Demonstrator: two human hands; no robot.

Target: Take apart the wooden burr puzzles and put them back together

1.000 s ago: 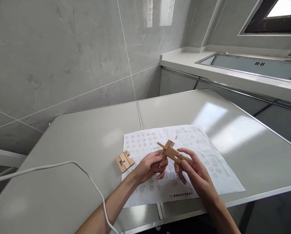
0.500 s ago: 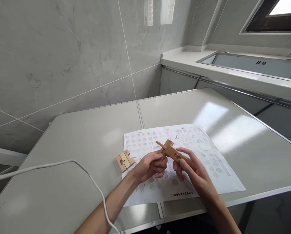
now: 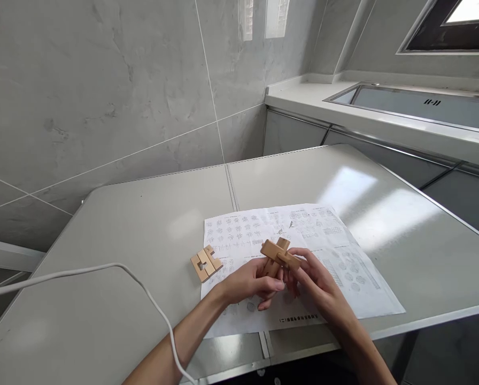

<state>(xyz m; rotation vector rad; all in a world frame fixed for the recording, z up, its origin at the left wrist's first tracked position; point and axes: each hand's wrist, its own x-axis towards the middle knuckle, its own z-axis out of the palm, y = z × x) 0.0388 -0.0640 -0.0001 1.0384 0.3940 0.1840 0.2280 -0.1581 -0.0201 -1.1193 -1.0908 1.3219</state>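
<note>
Crossed wooden pieces point(image 3: 278, 255) sit pinched between left hand point(image 3: 249, 282) and right hand point(image 3: 316, 282), lower ends hidden.

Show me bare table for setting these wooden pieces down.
Bare table lies between the cable, the far edge and the sheet; more runs right of the sheet. Crowded: the sheet's near middle, where left hand and right hand hold the crossed wooden pieces, and the loose blocks at its left edge.
</note>
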